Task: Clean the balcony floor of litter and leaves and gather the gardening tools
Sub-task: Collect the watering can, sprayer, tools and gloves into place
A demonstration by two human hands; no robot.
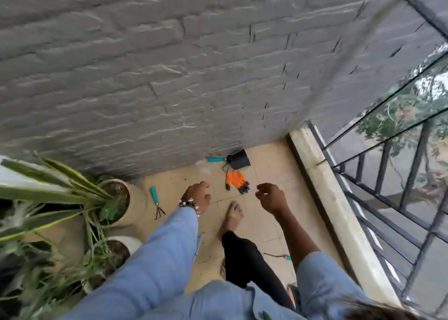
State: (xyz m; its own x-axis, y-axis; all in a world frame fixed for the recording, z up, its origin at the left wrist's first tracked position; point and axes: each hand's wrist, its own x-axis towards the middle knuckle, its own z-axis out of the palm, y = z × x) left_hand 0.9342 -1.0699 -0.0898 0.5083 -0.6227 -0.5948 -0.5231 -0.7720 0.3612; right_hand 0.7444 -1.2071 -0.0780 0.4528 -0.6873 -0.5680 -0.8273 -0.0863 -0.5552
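Tiled balcony floor (266, 174), grey wall behind. Both hands empty, fingers loosely curled: left hand (199, 196), right hand (271, 198). Orange glove (235, 179) on floor ahead, black pot (238, 160) by wall, rake (156, 202) beside planter (135, 198).

Single head-worn view, steeply downward over balcony floor (266, 164) from standing height.

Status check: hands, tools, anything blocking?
Left hand, right hand both empty. Orange glove, hand rake, black pot on floor ahead. Path open.
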